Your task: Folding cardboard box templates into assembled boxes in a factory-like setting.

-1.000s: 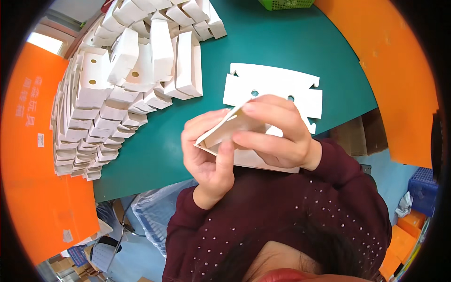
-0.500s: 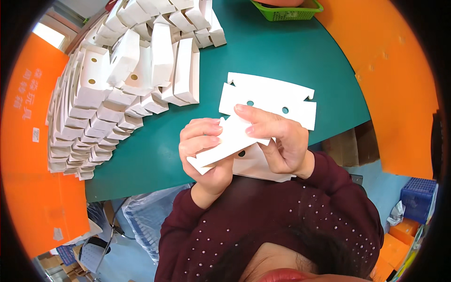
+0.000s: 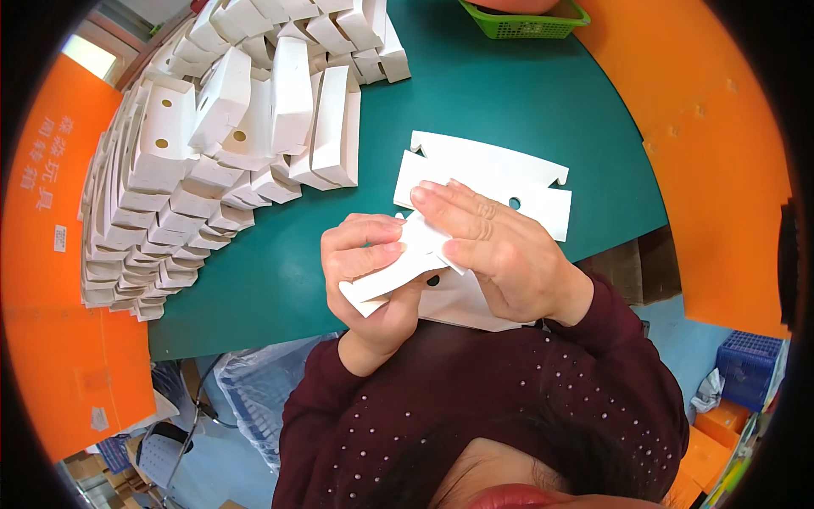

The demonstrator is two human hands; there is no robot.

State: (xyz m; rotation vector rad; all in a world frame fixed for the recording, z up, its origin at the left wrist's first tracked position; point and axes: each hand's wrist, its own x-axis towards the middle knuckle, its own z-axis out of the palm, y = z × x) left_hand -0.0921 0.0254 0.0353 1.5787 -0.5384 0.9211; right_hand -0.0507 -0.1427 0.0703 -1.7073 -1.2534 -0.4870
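Note:
My left hand and my right hand both grip a white die-cut cardboard blank, partly folded, held just above the near edge of the green table. The left fingers curl over its upper edge; the right fingers press its top flap. Behind my hands a small stack of flat white blanks with round holes lies on the table. A further flat white piece shows under my right palm.
A big heap of folded white cartons fills the table's left and far side. A green basket stands at the far edge. Orange panels flank the table. A blue crate sits on the floor at right.
The blank in my hands has been folded further and turned, with my right fingers now pressing its top flap. The view has shifted slightly, showing more of the flat stack.

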